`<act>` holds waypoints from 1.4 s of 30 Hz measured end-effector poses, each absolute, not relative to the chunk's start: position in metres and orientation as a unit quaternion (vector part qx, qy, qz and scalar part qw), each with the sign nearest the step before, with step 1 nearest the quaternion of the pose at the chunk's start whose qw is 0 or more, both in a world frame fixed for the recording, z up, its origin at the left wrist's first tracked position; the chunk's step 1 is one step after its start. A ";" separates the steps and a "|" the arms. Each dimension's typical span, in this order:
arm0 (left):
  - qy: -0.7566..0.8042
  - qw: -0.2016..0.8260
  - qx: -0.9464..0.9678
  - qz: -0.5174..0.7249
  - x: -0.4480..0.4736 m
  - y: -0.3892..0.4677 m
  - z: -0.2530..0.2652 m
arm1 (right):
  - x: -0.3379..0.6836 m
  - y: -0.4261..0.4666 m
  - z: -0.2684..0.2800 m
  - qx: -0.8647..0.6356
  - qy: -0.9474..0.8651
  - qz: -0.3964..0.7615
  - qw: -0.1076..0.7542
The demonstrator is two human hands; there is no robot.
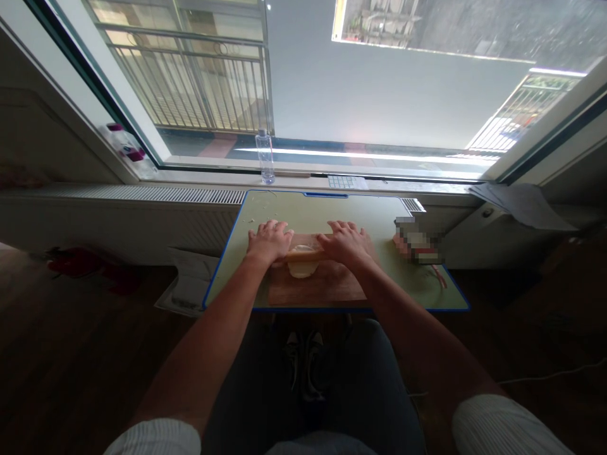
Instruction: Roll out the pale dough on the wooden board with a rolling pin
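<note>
A light wooden rolling pin lies crosswise over a piece of pale dough, which shows on both sides of it. Beneath them is a reddish-brown wooden board. The heel of my left hand rests on the pin's left end, its fingers stretched forward past it. At the other end, my right hand lies palm down with fingers extended and somewhat spread. Both palms cover the ends of the pin. Neither hand's fingers wrap around it.
A green folding table with a blue rim carries the board. At its right sits a blurred-out item. A clear bottle and a white gridded sheet are on the windowsill. Another bottle stands left; papers lie right.
</note>
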State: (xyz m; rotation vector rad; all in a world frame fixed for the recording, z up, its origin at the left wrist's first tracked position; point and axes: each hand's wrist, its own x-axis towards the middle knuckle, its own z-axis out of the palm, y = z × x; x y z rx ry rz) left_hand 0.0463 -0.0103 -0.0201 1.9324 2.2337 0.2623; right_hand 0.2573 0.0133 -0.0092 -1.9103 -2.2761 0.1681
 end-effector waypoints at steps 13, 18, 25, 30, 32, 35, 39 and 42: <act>0.740 0.059 0.663 0.091 0.045 0.004 -0.022 | 0.255 0.026 -0.012 -0.643 -0.759 0.072 0.073; 0.732 0.038 0.668 0.126 0.049 -0.027 -0.025 | 0.262 -0.008 -0.018 -0.628 -0.771 0.029 0.097; 0.741 -0.025 0.648 0.175 0.060 -0.055 -0.026 | 0.266 -0.038 -0.030 -0.619 -0.774 -0.019 0.134; 0.754 -0.044 0.625 0.197 0.071 -0.078 -0.033 | 0.273 -0.061 -0.036 -0.625 -0.763 -0.045 0.159; 0.753 -0.032 0.627 0.198 0.073 -0.087 -0.038 | 0.275 -0.068 -0.038 -0.627 -0.760 -0.045 0.167; 0.754 -0.019 0.628 0.192 0.073 -0.090 -0.042 | 0.277 -0.069 -0.038 -0.623 -0.761 -0.046 0.173; 0.754 -0.016 0.633 0.172 0.070 -0.074 -0.036 | 0.271 -0.052 -0.029 -0.625 -0.766 -0.030 0.148; 0.755 -0.003 0.639 0.149 0.067 -0.052 -0.025 | 0.266 -0.034 -0.020 -0.633 -0.766 -0.023 0.112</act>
